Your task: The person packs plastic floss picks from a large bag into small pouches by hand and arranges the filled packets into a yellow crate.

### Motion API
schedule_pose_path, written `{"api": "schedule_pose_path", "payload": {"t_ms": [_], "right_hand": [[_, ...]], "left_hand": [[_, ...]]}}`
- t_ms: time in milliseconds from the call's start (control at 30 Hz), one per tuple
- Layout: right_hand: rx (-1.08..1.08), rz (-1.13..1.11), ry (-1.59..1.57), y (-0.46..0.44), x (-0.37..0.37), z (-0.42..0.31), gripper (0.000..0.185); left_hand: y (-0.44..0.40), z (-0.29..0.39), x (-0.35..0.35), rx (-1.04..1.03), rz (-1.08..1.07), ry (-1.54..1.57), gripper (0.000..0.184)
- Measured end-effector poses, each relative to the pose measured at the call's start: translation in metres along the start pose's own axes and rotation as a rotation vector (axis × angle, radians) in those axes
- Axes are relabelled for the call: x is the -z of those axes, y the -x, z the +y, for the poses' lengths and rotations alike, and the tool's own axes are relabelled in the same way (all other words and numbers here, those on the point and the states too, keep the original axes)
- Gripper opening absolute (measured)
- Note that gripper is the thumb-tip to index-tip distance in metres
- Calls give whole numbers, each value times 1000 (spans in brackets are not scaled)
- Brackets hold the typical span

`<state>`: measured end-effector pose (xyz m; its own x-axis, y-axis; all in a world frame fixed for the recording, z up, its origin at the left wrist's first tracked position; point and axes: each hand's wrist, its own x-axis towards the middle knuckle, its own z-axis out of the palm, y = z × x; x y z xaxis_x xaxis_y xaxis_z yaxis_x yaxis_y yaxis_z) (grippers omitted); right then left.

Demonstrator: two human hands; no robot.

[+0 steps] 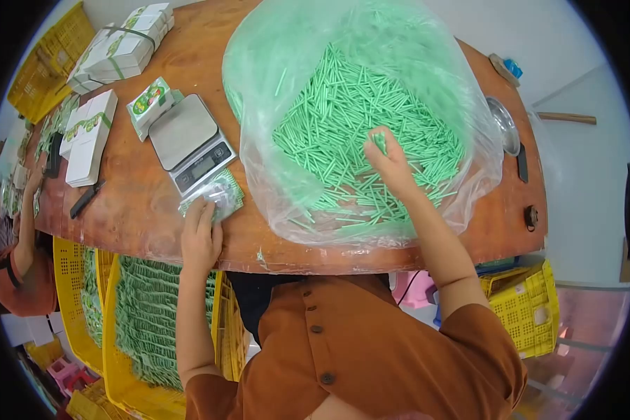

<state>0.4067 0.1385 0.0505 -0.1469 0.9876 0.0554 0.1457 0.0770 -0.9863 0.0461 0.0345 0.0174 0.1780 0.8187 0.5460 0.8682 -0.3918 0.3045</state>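
Observation:
Over a large clear plastic bag (pixel 259 140) of short green sticks (pixel 343 105), my right hand (pixel 392 166) is closed with a few green pieces pinched between thumb and fingers. My left hand (pixel 201 234) rests at the table's front edge, its fingers and thumb on a small clear-and-green plastic packet (pixel 220 196). That packet lies against the front of a digital kitchen scale (pixel 183 133). What the packet contains is hard to make out. Behind the scale's left corner sits a white-and-green printed pack (pixel 150 101).
Banded white boxes (pixel 91 136) and a larger banded stack (pixel 126 45) stand on the wooden table (pixel 133 210) at left, near a black-handled tool (pixel 86 199). A metal bowl (pixel 502 126) is at right. Yellow crates (pixel 112 350) holding green packets sit below. Another person's arm (pixel 28 224) shows at far left.

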Motion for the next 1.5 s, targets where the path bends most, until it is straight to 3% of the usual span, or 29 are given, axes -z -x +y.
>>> {"api": "schedule_pose_path", "payload": {"t_ms": [100, 133, 200, 267, 300, 333, 367, 433, 467, 567, 633, 700, 733, 800, 900, 967, 1067, 1133, 1167, 1200, 1233, 1267, 1333, 1400, 1433, 1500], "right_hand": [[35, -4, 92, 4, -4, -9, 22], [-90, -33, 53, 4, 1, -10, 22], [-273, -75, 32, 2, 17, -5, 22], [-203, -51, 4, 5, 14, -3, 23], [-104, -20, -18, 4, 13, -6, 23], [-234, 7, -142, 5, 12, -12, 26], [-240, 15, -151, 5, 15, -11, 26], [-267, -124, -736, 6, 25, -7, 29], [-278, -106, -743, 8, 26, -9, 29], [-125, -120, -714, 5, 12, -29, 31], [74, -143, -346, 8, -1, -39, 34], [18, -233, -192, 23, -20, -21, 36], [-41, -321, -23, 25, -25, -15, 39], [18, -358, -21, 21, -16, -14, 42], [91, -335, -49, 21, -1, -28, 46], [-29, -275, -189, 16, 9, -37, 45], [10, -281, 12, 28, -6, -54, 38], [238, -120, 209, 30, -1, -71, 30], [441, -79, 626, 30, 0, -83, 28], [611, -258, 926, 26, -5, -89, 25], [700, -300, 989, 24, -13, -80, 23], [786, -248, 984, 22, -17, -74, 25], [981, -204, 1040, 8, -13, -85, 24], [1210, -199, 1041, 19, -38, -109, 21], [1219, -242, 1003, 28, -67, -116, 21], [1410, -679, 858, 55, -122, -137, 17]], "left_hand": [[3, -10, -6, 56, -37, -73, 20], [1, -5, -4, 64, -38, -83, 20], [-13, 22, -4, 237, 168, 408, 12], [-35, 86, -30, 280, 178, 865, 14], [-50, 112, -33, 256, -24, 814, 18], [-52, 120, -63, 314, -171, 895, 23], [-53, 125, -85, 330, -188, 898, 25], [-56, 132, -102, 350, -230, 910, 27], [-57, 133, -104, 342, -235, 897, 28], [-58, 137, -110, 362, -257, 894, 27], [-55, 137, -113, 394, -269, 895, 26], [-54, 139, -122, 517, -192, 1258, 22], [-55, 139, -121, 516, -178, 1258, 22], [-48, 142, -118, 638, -230, 1404, 15], [-54, 144, -111, 652, -217, 1431, 12], [-58, 144, -112, 613, -169, 1465, 12], [-62, 146, -113, 587, -105, 1514, 10], [-66, 142, -112, 548, -108, 1393, 10], [-67, 137, -109, 542, -110, 1227, 11], [-70, 140, -102, 527, -32, 1267, 15], [-72, 137, -100, 403, 66, 1237, 16], [-72, 132, -96, 432, -42, 1283, 19], [-77, 111, -44, 79, 118, 1214, 22], [-69, 99, 19, -80, 151, 793, 24], [-56, 95, 36, -32, 160, 769, 24], [-28, 91, 72, 13, -370, 282, 27]]}}
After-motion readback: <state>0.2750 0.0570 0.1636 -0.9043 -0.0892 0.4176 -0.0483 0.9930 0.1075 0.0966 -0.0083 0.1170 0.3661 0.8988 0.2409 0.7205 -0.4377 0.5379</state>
